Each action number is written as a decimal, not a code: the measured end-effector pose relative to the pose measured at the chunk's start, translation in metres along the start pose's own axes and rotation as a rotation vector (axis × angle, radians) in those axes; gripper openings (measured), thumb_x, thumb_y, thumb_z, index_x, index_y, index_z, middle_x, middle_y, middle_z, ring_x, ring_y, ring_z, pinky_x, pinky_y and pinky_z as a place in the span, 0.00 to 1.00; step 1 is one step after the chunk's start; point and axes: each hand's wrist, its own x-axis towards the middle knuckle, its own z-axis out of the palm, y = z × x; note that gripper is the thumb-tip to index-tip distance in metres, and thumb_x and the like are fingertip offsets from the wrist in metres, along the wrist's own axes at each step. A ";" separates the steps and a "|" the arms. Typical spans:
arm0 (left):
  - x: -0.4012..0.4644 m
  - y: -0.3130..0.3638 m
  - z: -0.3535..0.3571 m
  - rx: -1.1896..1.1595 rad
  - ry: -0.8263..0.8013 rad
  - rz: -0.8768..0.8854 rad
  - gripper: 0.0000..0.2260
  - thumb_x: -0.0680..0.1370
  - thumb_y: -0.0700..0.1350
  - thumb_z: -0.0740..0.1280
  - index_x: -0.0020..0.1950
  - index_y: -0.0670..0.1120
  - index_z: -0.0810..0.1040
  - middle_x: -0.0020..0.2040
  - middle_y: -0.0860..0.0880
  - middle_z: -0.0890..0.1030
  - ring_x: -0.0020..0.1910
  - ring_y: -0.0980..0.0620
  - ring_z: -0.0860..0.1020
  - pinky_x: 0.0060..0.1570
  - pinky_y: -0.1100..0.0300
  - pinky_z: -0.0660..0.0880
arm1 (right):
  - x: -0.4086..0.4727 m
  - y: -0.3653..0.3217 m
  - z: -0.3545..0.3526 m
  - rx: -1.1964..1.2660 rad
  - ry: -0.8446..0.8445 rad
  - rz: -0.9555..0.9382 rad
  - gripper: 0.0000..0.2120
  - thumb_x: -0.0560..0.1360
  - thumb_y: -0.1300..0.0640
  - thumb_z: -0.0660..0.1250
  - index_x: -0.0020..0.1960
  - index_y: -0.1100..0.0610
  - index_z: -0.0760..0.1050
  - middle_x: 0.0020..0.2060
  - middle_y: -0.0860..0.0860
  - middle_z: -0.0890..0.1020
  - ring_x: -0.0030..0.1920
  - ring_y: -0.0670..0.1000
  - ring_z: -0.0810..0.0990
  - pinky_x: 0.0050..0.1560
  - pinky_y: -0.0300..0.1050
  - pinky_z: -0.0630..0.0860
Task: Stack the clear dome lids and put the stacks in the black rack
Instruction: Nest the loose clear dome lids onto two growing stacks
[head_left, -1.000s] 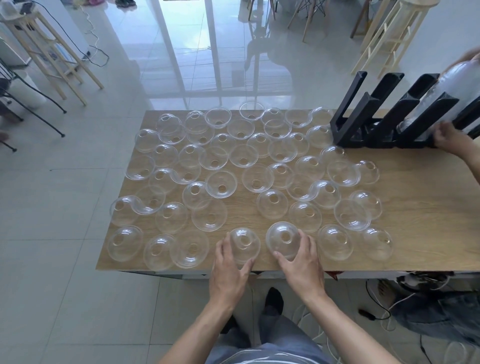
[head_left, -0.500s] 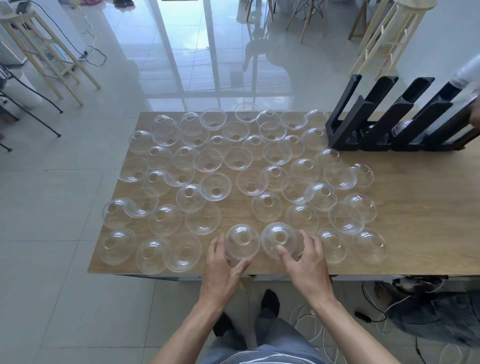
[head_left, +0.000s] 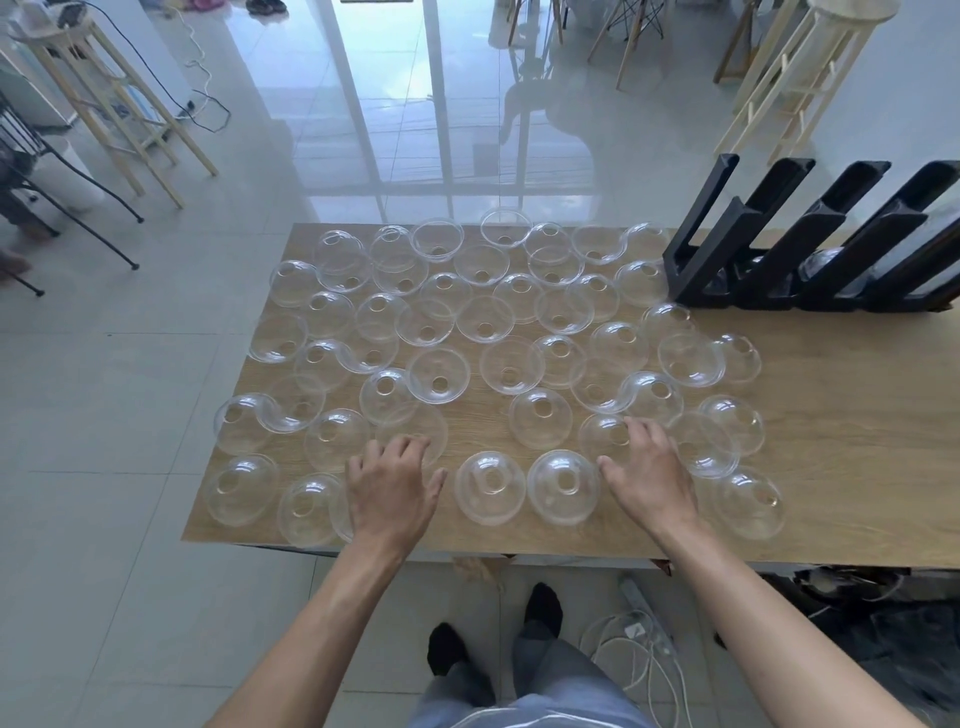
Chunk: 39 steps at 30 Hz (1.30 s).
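Several clear dome lids cover the wooden table, some dome up and some rim up. Two dome-up lids sit side by side at the front edge, between my hands. My left hand hovers with fingers spread over the lids just left of them. My right hand is spread over lids just right of them, fingertips near a lid. Neither hand visibly grips anything. The black rack stands at the table's far right; a clear lid stack shows faintly in one slot.
Wooden stools stand on the tiled floor at the far left, and more stand at the far right. Cables and a power strip lie on the floor under the table's front edge, by my feet.
My hands have moved apart off the two front lids, left hand leftward, right hand rightward. The other person's hand and the lid stack at the rack are out of view.
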 end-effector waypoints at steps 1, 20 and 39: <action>0.005 -0.001 0.000 0.038 -0.034 -0.004 0.20 0.77 0.59 0.74 0.65 0.52 0.83 0.58 0.52 0.85 0.53 0.44 0.79 0.49 0.50 0.69 | 0.003 0.000 0.001 -0.020 -0.013 -0.005 0.33 0.78 0.49 0.73 0.79 0.57 0.67 0.74 0.55 0.73 0.72 0.59 0.73 0.65 0.56 0.76; 0.010 0.000 -0.004 -0.433 0.073 -0.072 0.06 0.82 0.50 0.72 0.51 0.49 0.86 0.46 0.56 0.85 0.44 0.53 0.80 0.47 0.52 0.78 | 0.014 0.008 -0.005 0.061 -0.050 -0.062 0.36 0.77 0.53 0.77 0.79 0.61 0.66 0.72 0.62 0.73 0.71 0.62 0.76 0.68 0.56 0.75; -0.045 0.033 0.019 -1.403 -0.078 -0.553 0.07 0.86 0.41 0.65 0.61 0.46 0.81 0.44 0.44 0.87 0.43 0.46 0.87 0.45 0.55 0.85 | -0.036 -0.012 -0.014 0.157 -0.013 -0.216 0.39 0.75 0.44 0.77 0.80 0.56 0.68 0.72 0.55 0.75 0.71 0.55 0.76 0.67 0.44 0.71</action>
